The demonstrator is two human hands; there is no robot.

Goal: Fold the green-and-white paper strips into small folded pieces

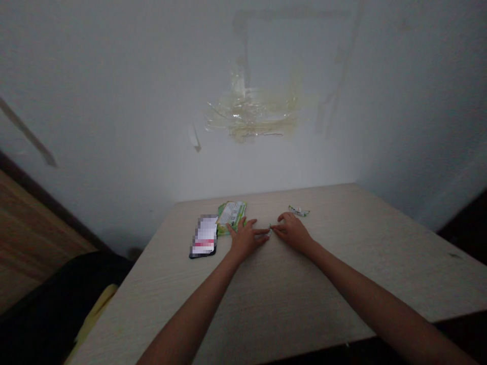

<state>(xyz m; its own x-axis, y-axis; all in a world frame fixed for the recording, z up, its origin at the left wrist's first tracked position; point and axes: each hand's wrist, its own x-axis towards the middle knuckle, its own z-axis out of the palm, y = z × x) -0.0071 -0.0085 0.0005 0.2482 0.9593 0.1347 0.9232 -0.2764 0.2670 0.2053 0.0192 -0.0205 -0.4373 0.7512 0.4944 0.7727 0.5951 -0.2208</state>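
Between my two hands, low over the table, is a small green-and-white wrapper (pixel 270 231), mostly covered by fingertips. My left hand (pixel 246 239) has its index finger and thumb closed at the wrapper's left side, the other fingers fanned out. From the right, my right hand (pixel 293 232) pinches the same wrapper between thumb and index finger. Under and behind my left fingers lies a flat green-and-white packet (pixel 230 213). Just beyond my right hand rests another crumpled green-and-white wrapper (pixel 299 211). What the small wrapper contains cannot be made out.
A phone (pixel 204 238) with a lit, partly blurred screen lies left of the packet. The pale wooden table (pixel 335 314) meets a wall (pixel 152 101) with peeling clear tape (pixel 251 116). Dark cloth and a yellow piece (pixel 95 309) are beside the table's left edge.
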